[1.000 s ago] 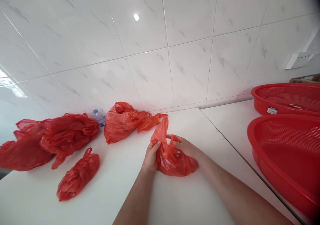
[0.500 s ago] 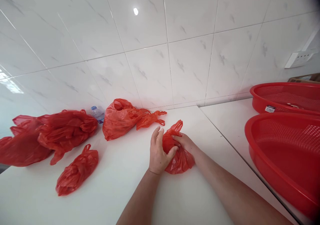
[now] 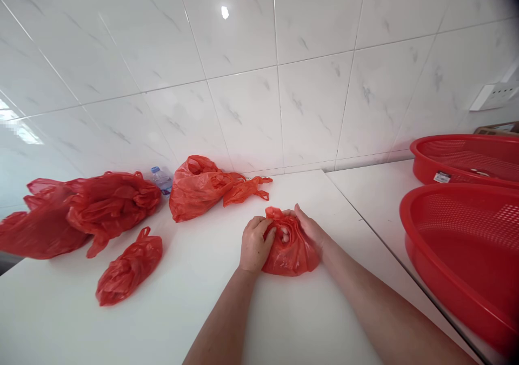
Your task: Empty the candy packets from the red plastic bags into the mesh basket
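Note:
A red plastic bag (image 3: pixel 292 257) sits on the white table in front of me, its gathered mouth turned up and open. Small pale shapes show inside the mouth; I cannot make out what they are. My left hand (image 3: pixel 254 244) pinches the left side of the rim between thumb and bent fingers. Against the right side, my right hand (image 3: pixel 311 229) cups the bag with its thumb raised. Its fingers reach round the back of the rim and are partly hidden.
Left on the white table (image 3: pixel 194 300) lie a small rolled red bag (image 3: pixel 130 267) and a heap of red bags (image 3: pixel 109 208). A plastic bottle (image 3: pixel 161 180) and another red bag (image 3: pixel 194 189) stand by the tiled wall. Red baskets (image 3: pixel 421 235) are at right.
The bag's mouth has come open, showing the pale shapes. My left hand has closed on the rim, and my right hand has shifted from the top to the bag's right side.

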A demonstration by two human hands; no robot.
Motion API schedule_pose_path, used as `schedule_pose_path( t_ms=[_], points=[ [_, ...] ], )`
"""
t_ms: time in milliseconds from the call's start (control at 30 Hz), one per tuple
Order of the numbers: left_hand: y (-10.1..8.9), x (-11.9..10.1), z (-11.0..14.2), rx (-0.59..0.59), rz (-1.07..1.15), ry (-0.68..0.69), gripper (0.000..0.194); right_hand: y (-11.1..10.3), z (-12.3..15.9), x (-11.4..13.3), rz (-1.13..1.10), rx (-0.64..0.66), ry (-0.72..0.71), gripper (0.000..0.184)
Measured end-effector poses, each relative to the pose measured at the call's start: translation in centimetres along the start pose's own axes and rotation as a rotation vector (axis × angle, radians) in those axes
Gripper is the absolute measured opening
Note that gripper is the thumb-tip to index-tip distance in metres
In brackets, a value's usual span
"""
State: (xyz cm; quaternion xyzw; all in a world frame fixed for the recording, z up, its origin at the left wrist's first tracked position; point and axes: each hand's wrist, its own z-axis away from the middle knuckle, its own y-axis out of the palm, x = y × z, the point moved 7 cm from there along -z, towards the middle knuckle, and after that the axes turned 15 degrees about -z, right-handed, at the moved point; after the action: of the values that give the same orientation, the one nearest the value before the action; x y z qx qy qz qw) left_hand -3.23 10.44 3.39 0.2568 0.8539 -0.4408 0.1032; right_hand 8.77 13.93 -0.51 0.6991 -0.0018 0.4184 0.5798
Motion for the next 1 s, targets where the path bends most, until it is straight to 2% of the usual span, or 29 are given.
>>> schedule_pose_path(
  t_ms=[167, 267, 433, 533, 600, 667, 800, 900, 1000],
  points=[
    [-0.1, 0.2, -0.1, -0.017, 0.040, -0.029, 0.019, -0.3, -0.4, 0.3, 0.174, -0.004, -0.024, 0.032],
    [-0.3, 0.5, -0.1, -0.036, 0.026, -0.060, 0.016, -0.3, -0.4, 1.0, 0.355, -0.080, -0.085, 0.026],
    [-0.5, 0.4, 0.1, -0.057, 0.026, -0.085, 0.012, -0.9, -0.4, 2.0, 0.745, -0.249, -0.225, 0.038],
    [-0.5, 0.1, 0.1, -0.077, 0.018, -0.067, 0.013, -1.3, 0.0, 2.6, 0.976, -0.379, -0.355, 0.020],
    [-0.5, -0.1, 0.2, -0.089, 0.017, -0.048, 0.012, -1.2, 0.1, 2.7, 1.060, -0.407, -0.402, 0.009],
    [-0.5, -0.3, 0.2, -0.088, 0.015, -0.024, 0.011, -1.2, 0.1, 2.7, 1.052, -0.388, -0.431, 0.013],
    [-0.2, -0.6, 0.2, -0.067, -0.001, 0.021, 0.010, -1.3, -0.3, 2.8, 0.856, -0.303, -0.435, 0.026],
    [-0.2, -0.4, 0.1, -0.067, -0.009, 0.027, 0.010, -1.8, -0.6, 2.8, 0.669, -0.253, -0.338, 0.028],
    [-0.1, -0.2, 0.1, -0.075, -0.010, 0.019, 0.012, -1.8, -0.5, 2.2, 0.377, -0.150, -0.191, 0.029]
  ],
)
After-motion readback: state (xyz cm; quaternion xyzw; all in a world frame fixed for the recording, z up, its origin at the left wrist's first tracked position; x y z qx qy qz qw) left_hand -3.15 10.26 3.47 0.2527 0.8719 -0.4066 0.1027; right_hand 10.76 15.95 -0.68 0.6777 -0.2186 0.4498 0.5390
